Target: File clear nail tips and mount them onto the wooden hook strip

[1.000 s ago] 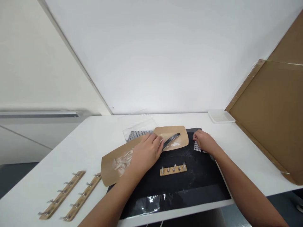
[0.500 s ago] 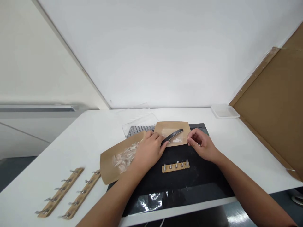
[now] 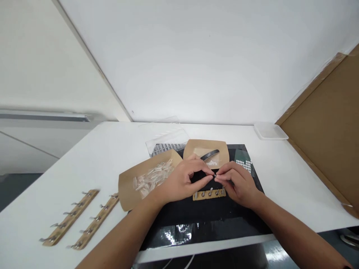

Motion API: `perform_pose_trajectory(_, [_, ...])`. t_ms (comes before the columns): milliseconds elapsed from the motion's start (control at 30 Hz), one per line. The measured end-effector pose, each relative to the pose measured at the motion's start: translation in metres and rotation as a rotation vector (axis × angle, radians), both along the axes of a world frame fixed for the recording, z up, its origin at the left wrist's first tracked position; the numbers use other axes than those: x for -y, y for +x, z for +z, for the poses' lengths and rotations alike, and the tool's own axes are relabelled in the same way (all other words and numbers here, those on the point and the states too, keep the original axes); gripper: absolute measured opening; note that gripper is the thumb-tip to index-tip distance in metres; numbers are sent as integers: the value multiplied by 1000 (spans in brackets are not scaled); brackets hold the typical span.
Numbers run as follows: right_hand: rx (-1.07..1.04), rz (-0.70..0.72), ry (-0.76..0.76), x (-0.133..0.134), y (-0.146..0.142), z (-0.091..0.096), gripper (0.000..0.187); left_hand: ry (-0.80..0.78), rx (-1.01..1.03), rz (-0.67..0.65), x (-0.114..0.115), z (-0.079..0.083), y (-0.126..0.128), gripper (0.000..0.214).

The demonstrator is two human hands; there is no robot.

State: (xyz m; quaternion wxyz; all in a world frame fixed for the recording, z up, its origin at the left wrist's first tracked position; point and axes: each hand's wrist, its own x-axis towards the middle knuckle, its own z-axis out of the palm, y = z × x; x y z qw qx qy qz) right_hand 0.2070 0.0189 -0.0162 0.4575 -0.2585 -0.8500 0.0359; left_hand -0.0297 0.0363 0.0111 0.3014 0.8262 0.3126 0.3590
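Above the pegged wooden strip (image 3: 209, 193), which is lying on the black mat (image 3: 224, 220) near the front of the table (image 3: 280, 175), the left hand (image 3: 182, 183) and right hand (image 3: 238, 185) are meeting fingertip to fingertip. Both sets of fingers are pinching narrowly on one small piece (image 3: 215, 175), too small to identify. By the look of it, the piece is being prepared or passed between the hands just over the pegs. Any seating on a peg would call for a steady, fine lowering with the strip kept from shifting. Just behind the hands, a brown paper tray (image 3: 221, 147) is carrying a dark curved file (image 3: 209, 154) and a few white bits (image 3: 213, 163). Beside it on the mat, a sheet of white dots (image 3: 243, 164) is showing. To the left, a second brown tray (image 3: 126, 190) is holding clear nail tips (image 3: 151, 176), with a clear plastic packet (image 3: 165, 142) lying behind it. Well apart at the left edge, two long hooked strips (image 3: 70, 218) are lying side by side. A white dish (image 3: 269, 131) and a cardboard panel (image 3: 322, 130) are standing at the far right.
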Motion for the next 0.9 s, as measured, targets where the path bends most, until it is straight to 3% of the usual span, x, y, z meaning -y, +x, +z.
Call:
perform_pose_trajectory(200, [28, -68, 108, -4, 2, -1, 15, -214, 79, -1, 2, 0, 3, 17])
perform_pose_trajectory(500, [66, -76, 183, 0, 3, 2, 18, -475, 202, 161, 5, -4, 11, 21])
perform_pose_trajectory(900, [-38, -43, 23, 4, -1, 8, 22, -670, 370, 53, 10, -7, 14, 26])
